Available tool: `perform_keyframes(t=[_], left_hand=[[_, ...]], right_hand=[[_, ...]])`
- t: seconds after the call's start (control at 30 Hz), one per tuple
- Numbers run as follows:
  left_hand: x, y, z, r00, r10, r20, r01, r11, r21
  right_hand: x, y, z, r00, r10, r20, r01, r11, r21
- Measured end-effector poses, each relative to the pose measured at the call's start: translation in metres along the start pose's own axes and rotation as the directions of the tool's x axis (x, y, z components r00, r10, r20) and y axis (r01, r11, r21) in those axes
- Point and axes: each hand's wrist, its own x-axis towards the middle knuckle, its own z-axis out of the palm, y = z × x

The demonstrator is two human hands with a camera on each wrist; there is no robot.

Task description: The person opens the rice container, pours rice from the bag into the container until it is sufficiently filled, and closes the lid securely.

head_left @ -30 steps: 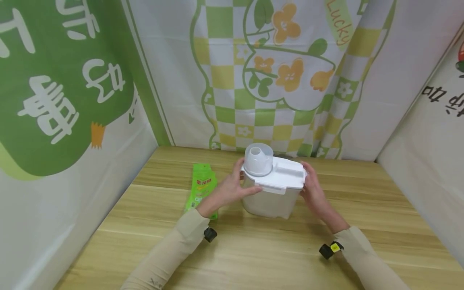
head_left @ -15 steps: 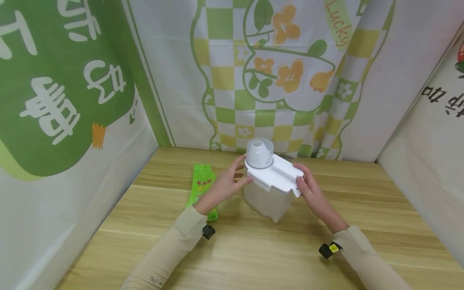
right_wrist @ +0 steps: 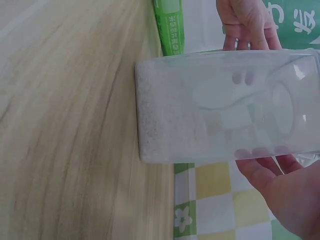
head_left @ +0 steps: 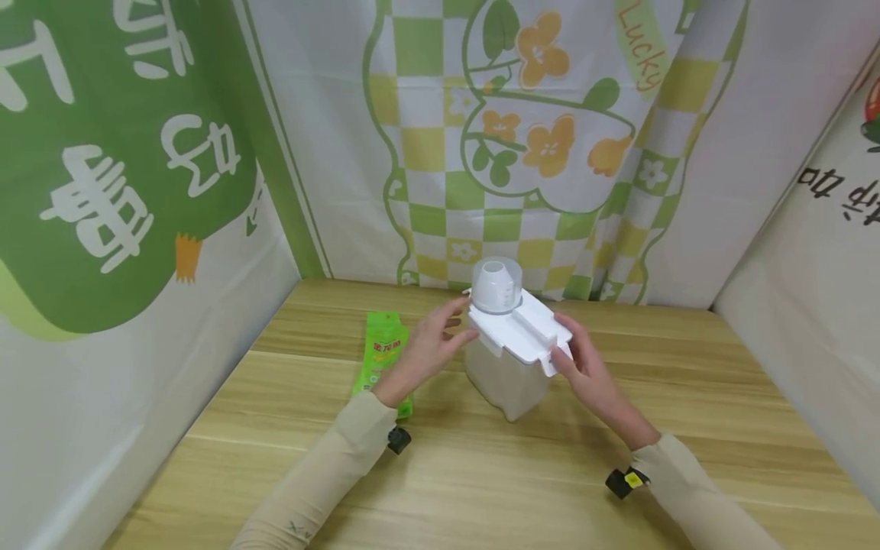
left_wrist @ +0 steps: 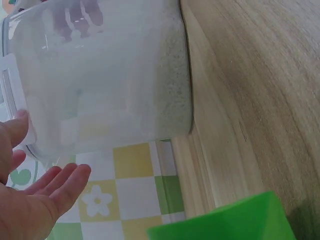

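Observation:
A clear plastic storage box (head_left: pixel 505 382) with a white lid (head_left: pixel 532 325) stands on the table. Pale grains (right_wrist: pixel 165 115) fill its lower part. A clear cup (head_left: pixel 496 284) sits on the lid's far end. My right hand (head_left: pixel 591 374) holds the near right end, thumb on the lid's edge flap and fingers against the box's side. My left hand (head_left: pixel 429 347) is at the box's left, its fingers loosely extended and not wrapped round it. In the left wrist view its thumb tip is at the lid's side clip (left_wrist: pixel 19 100); whether it touches is unclear.
A flat green packet (head_left: pixel 383 355) lies on the wooden table (head_left: pixel 481 489), left of the box and partly behind my left wrist. A checked curtain (head_left: pixel 509 221) hangs along the table's back edge. Printed cloth walls stand left and right.
The box has turned, its right end swinging towards me and the cup end shifting slightly back. My right thumb has moved onto the lid's edge; my left hand now touches less of the box.

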Motion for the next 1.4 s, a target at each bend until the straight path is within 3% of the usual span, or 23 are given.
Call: perform_keyframes(t=[0.17,0.33,0.43,0.63,0.73,0.83,1.07,1.2,1.3,1.4], left_hand=[[-0.001,0.003,0.000,0.998,0.032,-0.061,-0.028,0.998,0.062],[0.000,0.002,0.000,0.985,0.127,-0.114,-0.112,0.985,0.134],[0.000,0.002,0.001,0.967,0.217,-0.137,-0.189,0.963,0.192],[-0.004,0.010,0.003,0.912,0.375,-0.167,-0.307,0.893,0.329],[-0.009,0.014,0.005,0.899,0.415,-0.142,-0.337,0.861,0.382],[-0.013,0.017,0.007,0.892,0.432,-0.133,-0.353,0.849,0.392],[-0.014,0.017,0.012,0.894,0.433,-0.113,-0.365,0.852,0.376],[-0.012,0.019,0.012,0.902,0.424,-0.087,-0.377,0.868,0.323],[-0.013,0.021,0.011,0.917,0.396,-0.053,-0.369,0.890,0.267],[-0.014,0.025,0.009,0.942,0.336,0.013,-0.330,0.918,0.221]], right_hand=[[-0.004,-0.002,0.001,1.000,-0.013,0.001,0.013,0.999,-0.041],[-0.008,-0.005,0.003,1.000,-0.015,0.011,0.016,0.998,-0.067],[-0.010,-0.007,0.006,1.000,-0.028,0.003,0.028,0.997,-0.073],[-0.012,-0.009,0.009,0.999,-0.047,-0.016,0.045,0.995,-0.086],[-0.012,-0.011,0.010,0.999,-0.049,-0.020,0.047,0.995,-0.085],[-0.013,-0.013,0.010,0.998,-0.051,-0.022,0.049,0.994,-0.094],[-0.012,-0.015,0.011,0.996,-0.077,-0.044,0.070,0.987,-0.141],[-0.011,-0.014,0.009,0.997,-0.064,-0.051,0.054,0.983,-0.176],[-0.010,-0.020,0.009,0.998,-0.034,-0.050,0.023,0.978,-0.207],[-0.009,-0.033,0.011,0.998,-0.026,-0.050,0.013,0.972,-0.234]])
